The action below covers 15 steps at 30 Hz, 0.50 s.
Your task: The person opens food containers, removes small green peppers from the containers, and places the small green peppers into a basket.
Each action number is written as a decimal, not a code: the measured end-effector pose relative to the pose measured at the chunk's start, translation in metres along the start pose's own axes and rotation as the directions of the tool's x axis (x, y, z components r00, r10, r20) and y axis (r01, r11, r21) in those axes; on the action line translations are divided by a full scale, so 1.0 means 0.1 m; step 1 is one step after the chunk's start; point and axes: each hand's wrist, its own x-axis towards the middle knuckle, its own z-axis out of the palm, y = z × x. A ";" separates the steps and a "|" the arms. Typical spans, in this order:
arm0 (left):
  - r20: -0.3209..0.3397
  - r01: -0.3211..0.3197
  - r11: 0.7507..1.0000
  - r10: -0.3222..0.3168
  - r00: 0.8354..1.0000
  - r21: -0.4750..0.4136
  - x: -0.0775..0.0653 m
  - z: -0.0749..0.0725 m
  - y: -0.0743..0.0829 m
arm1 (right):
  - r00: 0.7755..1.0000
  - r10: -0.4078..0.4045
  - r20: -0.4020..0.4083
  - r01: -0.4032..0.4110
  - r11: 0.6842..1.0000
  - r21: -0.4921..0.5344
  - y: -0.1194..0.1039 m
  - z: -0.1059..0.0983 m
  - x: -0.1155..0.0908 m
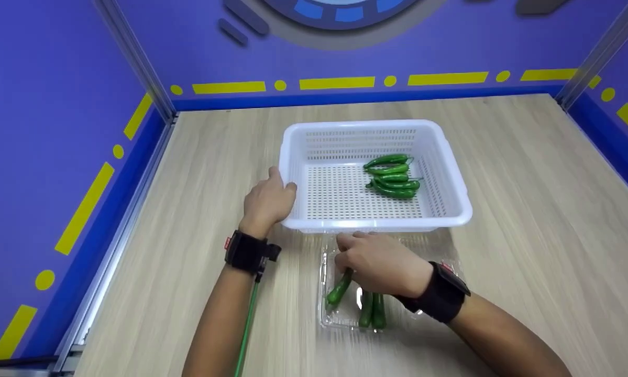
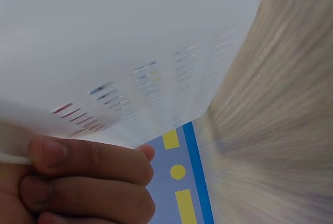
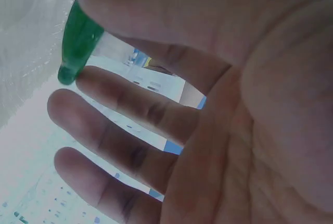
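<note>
Head view: your left hand [image 1: 270, 201] grips a perforated white basket [image 1: 376, 224] of green chili peppers [image 1: 394, 178]; your right hand [image 1: 382, 262] pinches another chili pepper [image 1: 339, 290] over a clear tray [image 1: 346, 317]. Left wrist: your fingers [image 2: 96, 159] curl at the basket's edge. Right wrist: your thumb [image 3: 156, 10] presses that pepper.

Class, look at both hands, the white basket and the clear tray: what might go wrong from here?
The glossy pepper pinched in the right hand may slip and drop.
Neither hand grips the clear tray, so a bump might shift it and the two peppers lying there.
The left hand grips the white basket by its rim; a tug might roll the loose peppers inside.
</note>
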 end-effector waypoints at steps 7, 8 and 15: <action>0.005 0.003 1.000 -0.003 1.000 0.006 -0.01 0.00 -0.01 | 1.000 0.013 0.001 -0.013 0.998 0.055 0.03 -0.02 0.00; 0.007 0.006 1.000 -0.006 1.000 0.005 -0.01 0.00 -0.01 | 1.000 0.016 0.000 -0.016 0.998 0.064 0.04 -0.03 -0.01; 0.017 0.016 1.000 -0.016 1.000 -0.004 -0.02 0.00 -0.01 | 1.000 0.029 -0.001 -0.029 0.996 0.086 0.06 -0.08 -0.04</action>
